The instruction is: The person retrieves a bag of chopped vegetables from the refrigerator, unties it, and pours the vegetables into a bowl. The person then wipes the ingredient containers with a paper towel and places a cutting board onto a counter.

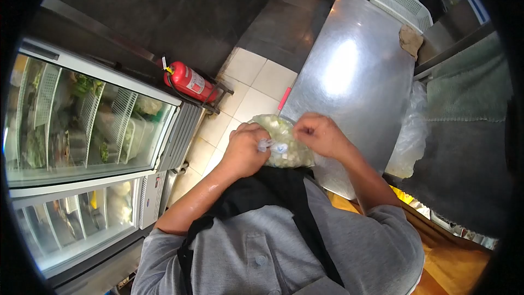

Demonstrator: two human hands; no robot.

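A clear plastic bag (295, 157) full of pale green and white chopped pieces, which look like cut vegetables, is in front of my apron at the near left corner of the steel table. My left hand (247, 149) is closed around the bag's gathered, twisted neck, and a bit of plastic pokes out past the fingers. At the bag's right side, my right hand (323, 135) is curled with thumb and fingertips together. Whatever it may pinch is hidden or too small to make out.
The steel table (363, 84) stretches ahead, with a white plastic basket (400, 1) at its far end and a brown piece (410, 41) on its right edge. A red fire extinguisher (191, 81) stands on the floor. Glass-door fridges (90, 114) line the left. Clear plastic (409, 134) hangs right.
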